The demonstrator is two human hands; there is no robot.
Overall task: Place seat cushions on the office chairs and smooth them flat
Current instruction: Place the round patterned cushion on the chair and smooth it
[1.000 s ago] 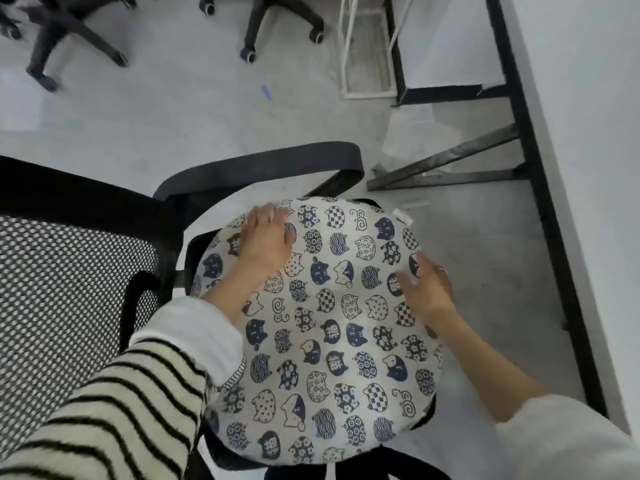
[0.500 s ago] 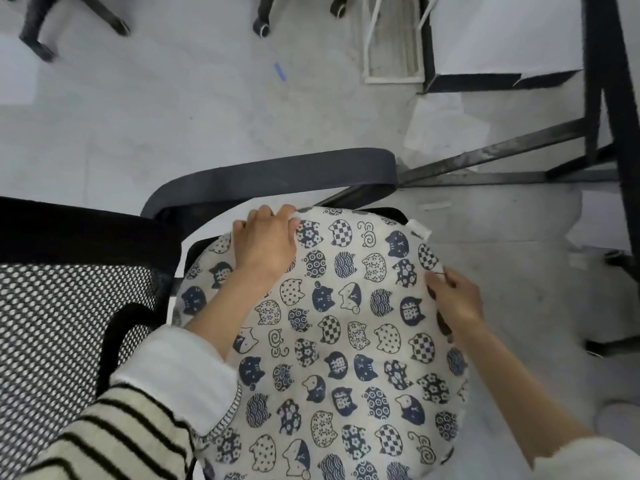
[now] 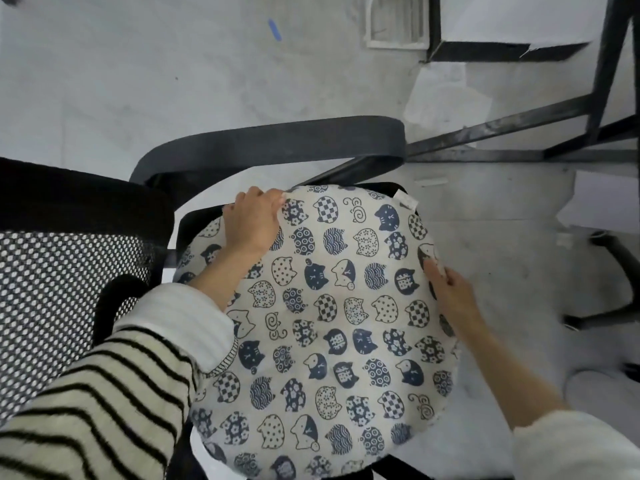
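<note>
Hands grip the round cat-print fabric cushion [image 3: 325, 306]: my left hand [image 3: 252, 223] curls over its far edge, my right hand [image 3: 446, 289] pinches its right rim, squaring it on the black office chair [image 3: 270, 147].

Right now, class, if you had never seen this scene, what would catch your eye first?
The round cat-print cushion fills the middle, lying on the black office chair. The left hand grips its far edge, and the right hand pinches its right rim. A mesh backrest sits at the left.
</note>
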